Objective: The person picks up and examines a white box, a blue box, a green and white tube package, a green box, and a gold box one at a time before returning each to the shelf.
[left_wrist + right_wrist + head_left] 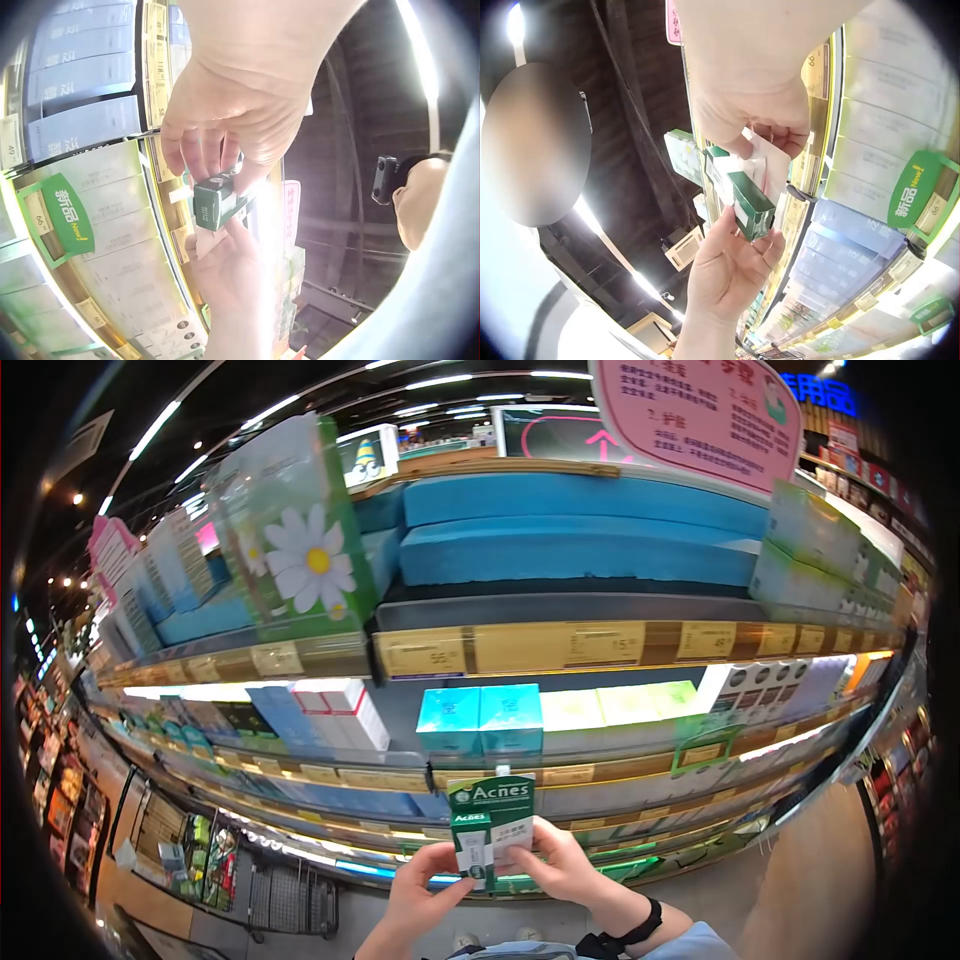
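Nearest the left wrist camera: the left hand (232, 109), filling the upper middle of that view.
Left grip: fingers curled in a pinch, thumb and fingertips holding the lower part of a small Acnes box (472, 847).
Right hand (558, 865): pinches a larger Acnes pack (514, 812), thumb on its front.
Box and pack: raised before the shelves (600, 610), the box upright in front of the pack's left part; whether they touch is hard to tell, with glare washing the left wrist view.
Handling: for reading, a light grip by the edges should serve best, thumbs off the print, faces tilted out of the glare.
Pose: forearms slanted inward, hands close together; a black band (653, 923) circles the right wrist.
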`<action>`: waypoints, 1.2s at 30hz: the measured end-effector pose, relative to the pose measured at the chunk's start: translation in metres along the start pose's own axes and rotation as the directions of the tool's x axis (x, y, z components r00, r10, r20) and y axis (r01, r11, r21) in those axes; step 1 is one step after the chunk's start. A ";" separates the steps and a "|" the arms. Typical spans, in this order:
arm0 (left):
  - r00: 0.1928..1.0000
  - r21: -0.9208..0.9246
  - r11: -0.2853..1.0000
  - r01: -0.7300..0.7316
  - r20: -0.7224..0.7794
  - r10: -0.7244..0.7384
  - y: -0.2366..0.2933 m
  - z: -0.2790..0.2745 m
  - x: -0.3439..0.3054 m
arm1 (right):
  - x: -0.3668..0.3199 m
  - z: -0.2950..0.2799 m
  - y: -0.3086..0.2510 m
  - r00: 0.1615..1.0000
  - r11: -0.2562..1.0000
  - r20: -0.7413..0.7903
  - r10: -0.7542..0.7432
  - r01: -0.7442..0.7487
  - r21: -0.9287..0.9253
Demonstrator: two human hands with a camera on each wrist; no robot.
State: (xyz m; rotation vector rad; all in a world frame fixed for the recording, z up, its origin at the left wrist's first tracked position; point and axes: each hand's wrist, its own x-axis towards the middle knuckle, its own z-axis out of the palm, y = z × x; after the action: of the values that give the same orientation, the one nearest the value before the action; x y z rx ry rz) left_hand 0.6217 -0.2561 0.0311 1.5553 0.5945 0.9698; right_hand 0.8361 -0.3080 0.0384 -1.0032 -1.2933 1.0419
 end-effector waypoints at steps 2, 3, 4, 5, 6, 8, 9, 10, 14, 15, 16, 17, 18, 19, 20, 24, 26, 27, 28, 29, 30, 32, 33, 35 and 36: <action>1.000 0.013 1.000 0.004 -0.020 -0.004 -0.002 0.000 0.003 | 0.000 -0.002 0.000 1.000 1.000 0.019 -0.021 0.021 -0.023; 1.000 0.010 1.000 0.004 -0.006 -0.004 -0.004 0.000 0.004 | -0.001 -0.003 -0.001 1.000 0.999 0.006 -0.021 0.021 -0.026; 1.000 0.003 1.000 0.005 0.005 -0.005 -0.006 0.001 0.005 | -0.002 -0.005 -0.004 1.000 0.999 0.003 -0.028 0.028 -0.037; 1.000 -0.003 1.000 0.007 0.014 -0.007 -0.008 0.003 0.006 | -0.003 -0.008 -0.005 0.999 0.998 0.002 -0.034 0.034 -0.046; 1.000 0.004 1.000 0.018 0.021 -0.019 -0.008 0.006 0.007 | -0.005 -0.010 -0.006 0.999 0.998 -0.005 -0.031 0.031 -0.047; 0.999 -0.013 1.000 0.015 0.038 -0.015 -0.008 0.012 0.010 | -0.008 -0.015 -0.007 0.999 0.999 -0.018 -0.029 0.028 -0.046; 0.999 -0.028 1.000 0.008 0.049 -0.006 -0.008 0.015 0.012 | -0.010 -0.017 -0.007 0.999 0.998 -0.022 -0.029 0.028 -0.048; 0.999 -0.029 1.000 0.008 0.052 -0.006 -0.009 0.018 0.012 | -0.012 -0.019 -0.007 0.999 0.999 -0.033 -0.016 0.015 -0.034; 0.997 -0.027 1.000 0.015 0.075 -0.013 -0.012 0.029 0.018 | -0.019 -0.031 -0.006 0.999 1.000 -0.053 0.007 -0.007 0.015; 0.996 -0.023 1.000 0.006 0.084 -0.004 -0.013 0.033 0.021 | -0.021 -0.034 -0.007 0.998 1.000 -0.065 0.006 -0.005 0.016; 0.995 -0.025 1.000 0.005 0.101 -0.002 -0.013 0.036 0.023 | -0.023 -0.038 -0.010 0.997 1.000 -0.069 0.022 -0.022 0.007; 0.995 -0.041 0.999 0.019 0.096 -0.015 -0.013 0.040 0.023 | -0.026 -0.043 -0.012 0.997 0.999 -0.072 0.039 -0.039 -0.002; 0.995 -0.057 0.998 0.033 0.092 -0.028 -0.013 0.043 0.024 | -0.028 -0.045 -0.012 0.995 0.999 -0.089 0.037 -0.038 -0.006; 0.994 -0.060 0.998 0.033 0.106 -0.027 -0.013 0.046 0.025 | -0.029 -0.045 -0.010 0.994 0.994 -0.082 0.072 -0.065 0.090; 0.994 -0.060 0.997 0.041 0.102 -0.035 -0.013 0.049 0.026 | -0.030 -0.046 -0.009 0.992 0.978 -0.068 0.105 -0.091 0.187; 0.992 -0.060 0.997 0.055 0.120 -0.048 -0.013 0.058 0.029 | -0.036 -0.057 -0.008 0.995 0.995 -0.094 0.046 -0.037 0.088; 0.990 -0.056 0.997 0.060 0.129 -0.053 -0.012 0.062 0.030 | -0.039 -0.063 -0.005 0.995 0.999 -0.092 0.026 -0.025 0.021; 0.988 -0.040 0.996 0.073 0.138 -0.067 -0.012 0.064 0.031 | -0.041 -0.065 -0.005 0.995 0.999 -0.095 0.027 -0.025 0.024; 0.986 -0.024 0.996 0.087 0.147 -0.082 -0.012 0.066 0.032 | -0.042 -0.066 -0.006 0.995 0.999 -0.101 0.027 -0.024 0.030; 0.985 -0.021 0.996 0.089 0.148 -0.085 -0.011 0.068 0.032 | -0.043 -0.067 -0.007 0.994 0.999 -0.106 0.026 -0.022 0.037; 0.985 -0.012 0.996 0.087 0.152 -0.084 -0.011 0.070 0.033 | -0.044 -0.068 -0.006 0.994 0.999 -0.109 0.027 -0.022 0.042; 0.984 0.000 0.996 0.086 0.156 -0.085 -0.010 0.073 0.034 | -0.046 -0.071 -0.002 0.993 0.996 -0.114 0.032 -0.023 0.082; 0.984 0.000 0.996 0.091 0.156 -0.089 -0.010 0.075 0.034 | -0.047 -0.072 -0.001 0.993 0.996 -0.115 0.032 -0.022 0.086; 0.983 0.003 0.995 0.096 0.156 -0.096 -0.009 0.077 0.034 | -0.048 -0.074 0.000 0.993 0.996 -0.117 0.031 -0.021 0.086; 0.983 -0.002 0.996 0.090 0.159 -0.089 -0.009 0.078 0.034 | -0.048 -0.075 0.001 0.993 0.996 -0.117 0.031 -0.020 0.090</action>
State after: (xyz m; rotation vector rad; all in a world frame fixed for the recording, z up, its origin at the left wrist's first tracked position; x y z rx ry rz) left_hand 0.7060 -0.2690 0.0306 1.5670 0.5418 0.7723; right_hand 0.9107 -0.3544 0.0231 -1.0013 -1.1315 1.0347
